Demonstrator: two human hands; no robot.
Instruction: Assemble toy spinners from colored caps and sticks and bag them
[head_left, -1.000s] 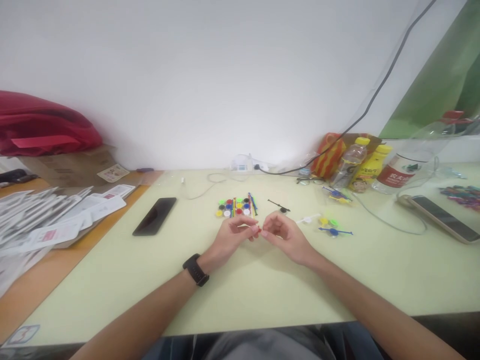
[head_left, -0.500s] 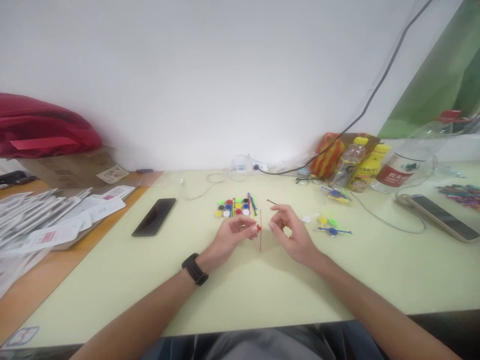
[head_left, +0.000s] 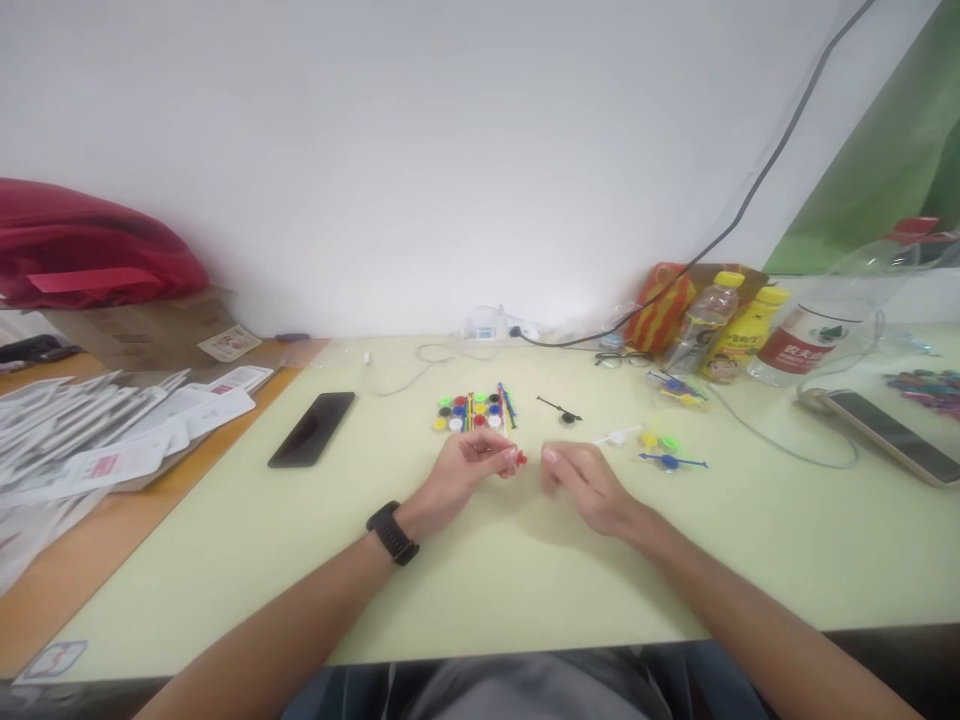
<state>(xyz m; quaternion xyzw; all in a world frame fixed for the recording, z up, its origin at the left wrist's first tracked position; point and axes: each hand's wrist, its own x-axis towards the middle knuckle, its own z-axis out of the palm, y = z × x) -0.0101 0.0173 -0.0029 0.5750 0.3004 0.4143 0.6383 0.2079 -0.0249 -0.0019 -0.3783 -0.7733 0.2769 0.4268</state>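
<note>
My left hand [head_left: 474,462] pinches a small red plastic spinner [head_left: 521,457] between thumb and fingertips, above the table. Its long thin red pointer does not show clearly now. Just right of it, my right hand [head_left: 589,488] is curled, fingers folded against the thumb and slightly blurred, with nothing visible in it. Beyond my left hand lie rows of coloured round discs [head_left: 481,409] with thin arrow sticks [head_left: 508,400] among them. A black arrow spinner [head_left: 568,416] lies behind my right hand. To its right are a white arrow spinner [head_left: 616,438] and a blue one [head_left: 670,462].
A black phone [head_left: 312,430] lies at left, near piled white packets [head_left: 112,430]. Bottles [head_left: 739,335] stand at the back right, with another phone [head_left: 892,435] in front. A cable [head_left: 772,150] runs down the wall to a power strip [head_left: 487,325].
My right hand has closed from a loose open shape and drawn slightly nearer me, uncovering the black spinner. The red pointer, upright before, no longer shows clearly.
</note>
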